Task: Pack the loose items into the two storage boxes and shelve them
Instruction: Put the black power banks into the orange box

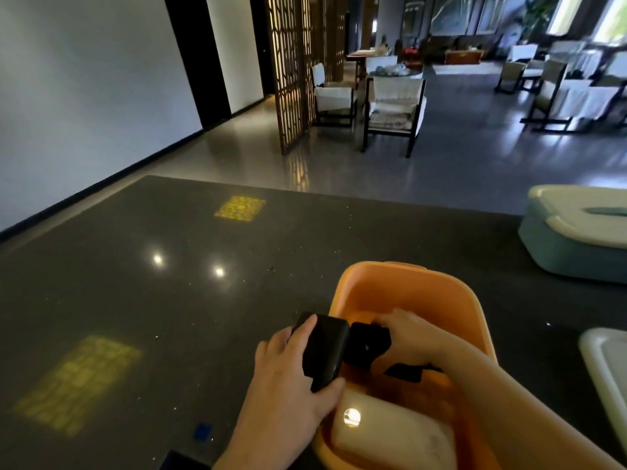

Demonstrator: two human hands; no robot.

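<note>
The dark speckled tabletop (pixel 169 300) carries my orange storage box (pixel 407 286), half packed, a white case (pixel 390 432) lying in its near end. My left hand (pixel 288 378) curls round a black case (pixel 325 351) at the rim; my right hand (pixel 414 337) pinches a smaller black item (pixel 368 342) inside. Next, I judge: lower both in (snugly). Farther right sits the teal lidded box (pixel 570 252).

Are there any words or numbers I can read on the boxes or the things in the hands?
No text can be read anywhere.
White item in the orange storage box: faint marks near its right end, too blurred to read.
Round shiny spot on that item: only glare, no letters.
Black item in the left hand: no visible label.
Teal storage box and its lid: plain.
</note>
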